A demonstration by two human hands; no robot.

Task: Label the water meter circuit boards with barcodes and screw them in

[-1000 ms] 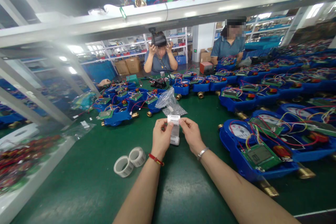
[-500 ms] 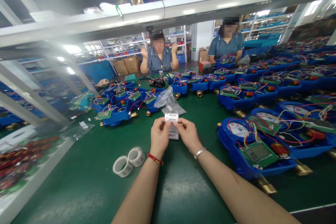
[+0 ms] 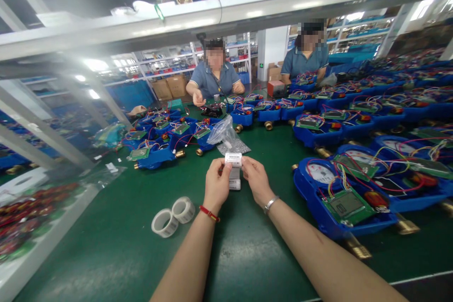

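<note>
Hands raised together above green felt-covered surface point(image 3: 106, 226): left hand point(image 3: 216, 185) and right hand point(image 3: 256, 179) both pinching small white barcode label strip point(image 3: 233, 170), top label at fingertips, rest hanging down between them. Half a second ago only single label showed upright; now strip dangles lower again, so peeling appears under way. Two white tape rolls point(image 3: 173, 216) lying near left wrist. Open blue meter housing with green circuit board point(image 3: 345, 200) just right of forearm.
</note>
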